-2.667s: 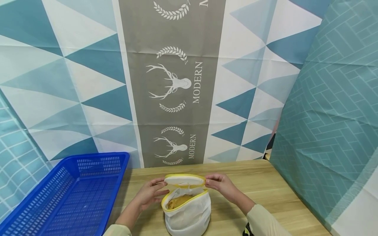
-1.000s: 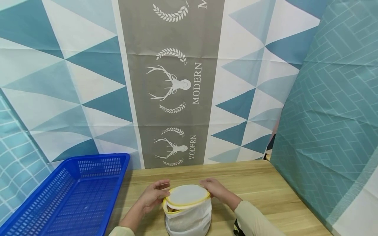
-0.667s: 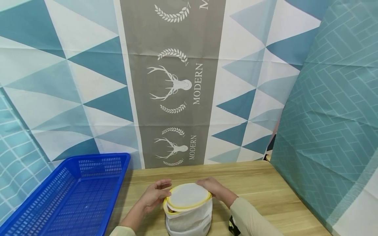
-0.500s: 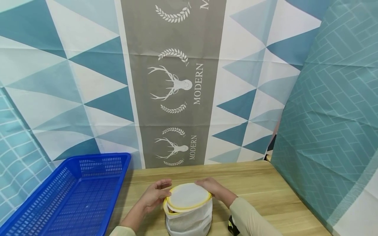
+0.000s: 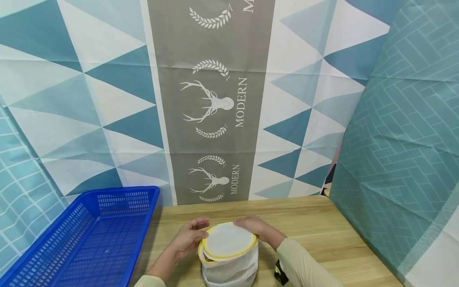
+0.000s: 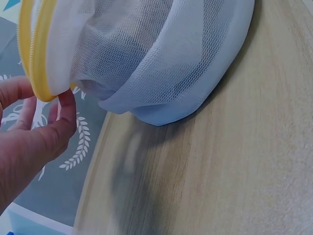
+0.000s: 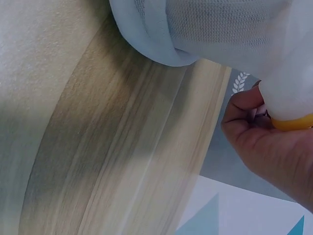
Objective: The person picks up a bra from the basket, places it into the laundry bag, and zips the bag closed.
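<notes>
A white mesh laundry bag (image 5: 231,274) with yellow zipper trim stands on the wooden table at the front. Its round lid flap (image 5: 229,240) lies over the mouth, leaving a narrow gap at the front left where something yellowish-brown (image 5: 208,260) shows. My left hand (image 5: 187,240) pinches the yellow rim (image 6: 41,54) on the left side between thumb and finger, the other fingers loosely bent. At the back right of the lid, my right hand (image 5: 257,229) grips the edge; in the right wrist view its fingers curl at the yellow trim (image 7: 293,122).
To the left stands a large blue perforated plastic basket (image 5: 97,239). The wooden table (image 5: 305,223) extends behind and right of the bag, up to a patterned wall covering (image 5: 215,139). A dark patterned item (image 5: 281,273) shows by the right sleeve.
The lid flap has come down from nearly upright to cover the bag's mouth. My right hand has moved left along its back edge; my left hand has stayed at the left rim.
</notes>
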Available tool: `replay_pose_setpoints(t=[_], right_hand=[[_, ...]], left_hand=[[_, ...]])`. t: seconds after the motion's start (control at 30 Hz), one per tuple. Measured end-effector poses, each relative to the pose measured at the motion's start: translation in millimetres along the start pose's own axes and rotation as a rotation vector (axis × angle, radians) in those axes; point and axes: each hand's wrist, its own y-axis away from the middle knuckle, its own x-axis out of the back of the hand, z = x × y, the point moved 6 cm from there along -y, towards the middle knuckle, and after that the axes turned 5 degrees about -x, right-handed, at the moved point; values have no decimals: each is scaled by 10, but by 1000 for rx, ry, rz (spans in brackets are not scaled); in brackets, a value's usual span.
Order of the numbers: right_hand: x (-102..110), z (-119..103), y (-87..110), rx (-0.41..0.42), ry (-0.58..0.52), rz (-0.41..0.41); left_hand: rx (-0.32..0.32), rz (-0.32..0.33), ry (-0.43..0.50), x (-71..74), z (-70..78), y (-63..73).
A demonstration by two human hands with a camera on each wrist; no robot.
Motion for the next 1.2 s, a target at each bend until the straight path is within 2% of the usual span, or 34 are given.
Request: replay_pose_setpoints(t=[0.27,0.43,0.67,0.8,1.0,1.2], right_hand=[[17,-37,36,10,-11,-8],[35,-56,64,7,-9,-7],[32,-40,65,-7,-22,-9],[30,-32,67,-18,-26,-3],[14,-35,56,-15,-46,-22],[7,-48,55,-17,-74,-44]], left_hand=[[50,72,-43,-17,-29,-70],[61,63,-79,-44,-29,-128],[44,-4,-147,-119,-41,-207],[17,-41,-152,-160,-49,-257],[-6,-112,-122,-205,-71,-342],[2,-205,-74,-242,-111,-388]])
